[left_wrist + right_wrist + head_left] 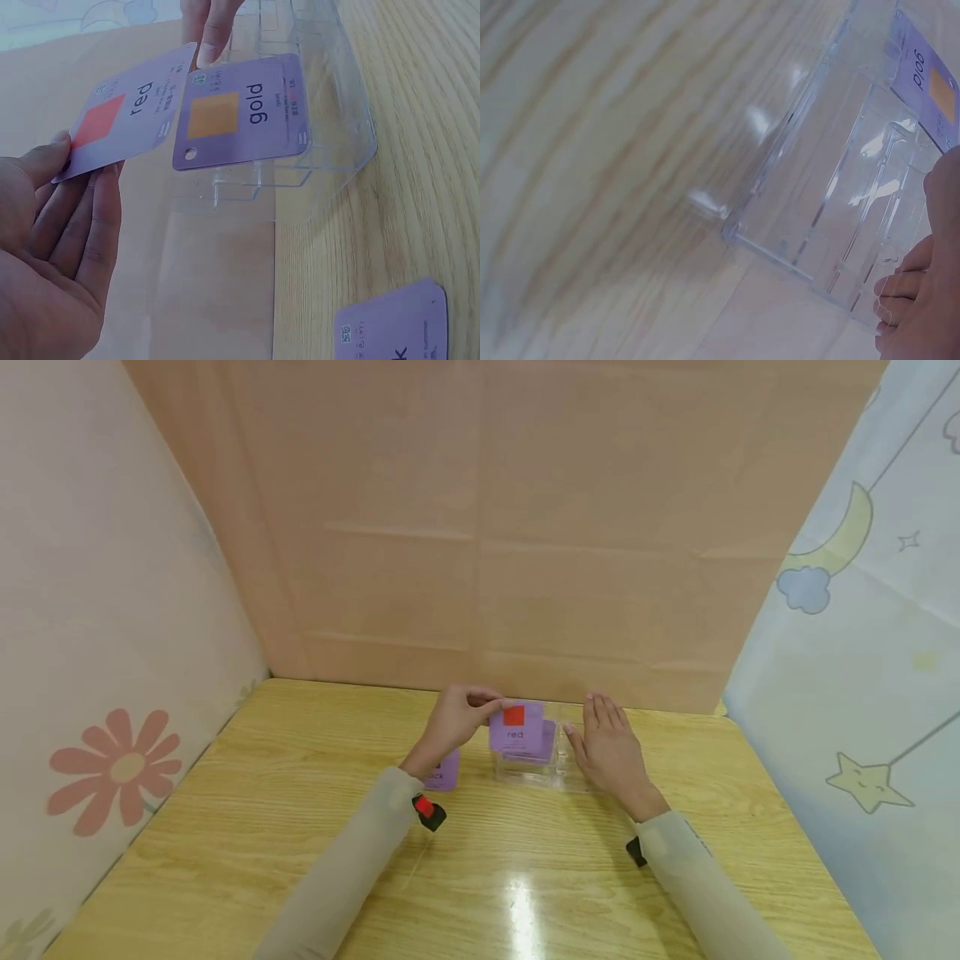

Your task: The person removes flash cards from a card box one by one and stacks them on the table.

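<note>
My left hand (pixel 452 720) pinches a purple flash card (pixel 515 739) by its edge between thumb and fingers; it bears a red square and the word "red". Just behind and beside it, a purple card reading "gold" (pixel 266 112) stands in a clear plastic stepped holder (pixel 780 217). At the holder's right side is my right hand (pixel 611 753), its fingers straight and nothing in its grasp. Beneath my left wrist, another purple card (pixel 447 772) lies on the table, partly covered, with the letters "ack" showing.
The wooden table (pixel 480 877) carries the holder near its back edge. Right behind rises a brown paper-like backdrop (pixel 525 568). Patterned walls flank the table, one with a pink flower (pixel 126 768), the other with a moon and a star (pixel 873 781).
</note>
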A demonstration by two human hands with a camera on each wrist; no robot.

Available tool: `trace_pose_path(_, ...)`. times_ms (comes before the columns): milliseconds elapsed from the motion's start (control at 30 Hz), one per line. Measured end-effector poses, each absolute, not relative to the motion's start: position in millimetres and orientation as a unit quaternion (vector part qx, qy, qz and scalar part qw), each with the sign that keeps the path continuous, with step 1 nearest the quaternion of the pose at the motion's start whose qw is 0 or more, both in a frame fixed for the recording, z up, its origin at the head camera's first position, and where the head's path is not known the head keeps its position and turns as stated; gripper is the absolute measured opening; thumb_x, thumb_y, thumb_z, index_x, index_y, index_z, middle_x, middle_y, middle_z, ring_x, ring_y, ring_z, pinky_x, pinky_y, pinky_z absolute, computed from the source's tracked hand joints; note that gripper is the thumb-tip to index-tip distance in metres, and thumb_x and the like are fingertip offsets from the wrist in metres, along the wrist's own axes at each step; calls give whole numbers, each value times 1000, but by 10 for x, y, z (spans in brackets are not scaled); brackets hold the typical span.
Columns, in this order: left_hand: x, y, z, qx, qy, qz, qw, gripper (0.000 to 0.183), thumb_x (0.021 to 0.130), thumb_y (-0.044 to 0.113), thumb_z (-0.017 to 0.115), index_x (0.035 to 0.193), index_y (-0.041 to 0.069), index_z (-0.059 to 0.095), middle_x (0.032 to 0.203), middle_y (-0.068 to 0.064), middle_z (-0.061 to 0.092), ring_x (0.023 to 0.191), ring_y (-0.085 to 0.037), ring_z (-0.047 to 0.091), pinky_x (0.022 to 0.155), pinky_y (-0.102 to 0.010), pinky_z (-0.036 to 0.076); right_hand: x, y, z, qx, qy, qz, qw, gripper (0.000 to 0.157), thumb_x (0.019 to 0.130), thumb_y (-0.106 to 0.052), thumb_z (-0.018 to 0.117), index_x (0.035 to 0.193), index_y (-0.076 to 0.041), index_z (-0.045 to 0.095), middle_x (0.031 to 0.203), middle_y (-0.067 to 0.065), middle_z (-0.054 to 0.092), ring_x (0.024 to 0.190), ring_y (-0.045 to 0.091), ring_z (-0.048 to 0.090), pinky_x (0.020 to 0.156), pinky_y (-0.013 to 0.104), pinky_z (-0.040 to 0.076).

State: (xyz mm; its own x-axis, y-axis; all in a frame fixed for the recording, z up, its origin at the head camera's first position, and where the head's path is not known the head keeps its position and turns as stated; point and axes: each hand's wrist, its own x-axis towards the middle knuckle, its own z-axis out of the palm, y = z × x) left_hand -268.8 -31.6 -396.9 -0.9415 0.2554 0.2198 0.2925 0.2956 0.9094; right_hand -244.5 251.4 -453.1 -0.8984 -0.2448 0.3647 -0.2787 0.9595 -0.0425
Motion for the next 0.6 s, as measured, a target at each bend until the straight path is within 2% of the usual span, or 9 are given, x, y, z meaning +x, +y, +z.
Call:
trace_pose_path(167,-2705,-437,-3980,-142,-795,-590,-5,20,92,32,83,100,13,85,101,-8,82,78,-14,77,75,-34,67,-2446,2515,-4541,138,-973,43,182,72,113,-39,44,156,17,32,162,36,38,154,50,35,130,61,26)
trace_pose_path(400,-2730,-612,-4037,-107,-794,-597,-25,24,93,29,82,107,9,84,114,-11,80,80,-16,78,81,-43,67,-2444,2508,-4527,142,-971,44,187,71,112,-39,45,155,17,33,161,37,38,154,50,36,129,61,29)
trace_pose_path(600,-2729,-732,-4095,-88,-796,-598,-34,25,95,26,81,110,6,83,105,-15,81,79,-16,78,85,-49,66,-2451,2507,-4534,139,-973,42,181,71,113,-39,44,156,17,33,162,36,37,154,51,36,130,61,28)
